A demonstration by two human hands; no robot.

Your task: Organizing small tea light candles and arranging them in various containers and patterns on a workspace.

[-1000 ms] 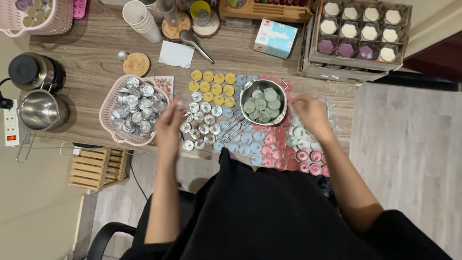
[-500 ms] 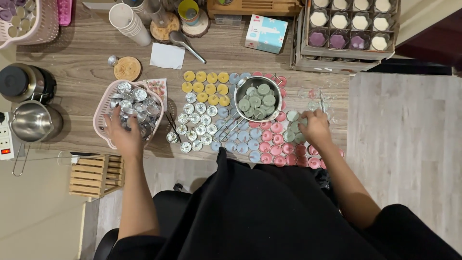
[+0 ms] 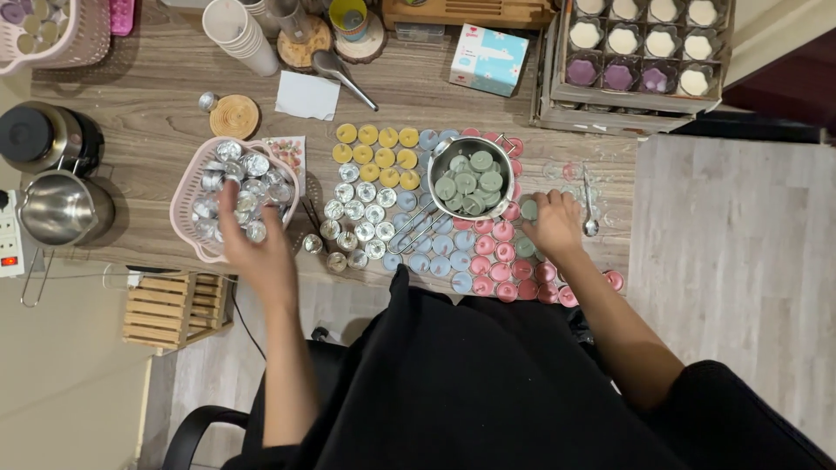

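The person's left hand (image 3: 252,244) hangs over the near edge of a pink plastic basket (image 3: 187,209) at the left of the frame, which is heaped with empty silver tealight cups (image 3: 235,178). The fingers are curled and the hand is blurred; one or two cups seem to sit at the fingertips, but I cannot tell whether they are gripped.

The right hand (image 3: 553,222), right of centre, rests among rows of pink tealight candles (image 3: 505,252) along the table's front edge. Its fingertips pinch a grey-green tealight (image 3: 529,209) just beside a steel pot (image 3: 475,178) filled with more green tealights.

Between the hands, bare silver cups (image 3: 357,213) stand in loose rows, with yellow tealights (image 3: 379,146) above them and pale blue ones (image 3: 435,252) below the pot. A small metal spoon (image 3: 589,209) lies just right of the right hand.

At the far left stand a steel pitcher (image 3: 61,209) and a black-lidded kettle (image 3: 39,139). Toward the top of the frame are a round cork coaster (image 3: 233,116), a stack of paper cups (image 3: 244,35), a white slip of paper (image 3: 306,94), a small blue box (image 3: 488,59), and, upper right, a wooden tray (image 3: 557,87) of white and purple flower-shaped candles. The tabletop (image 3: 139,87) is grey wood.
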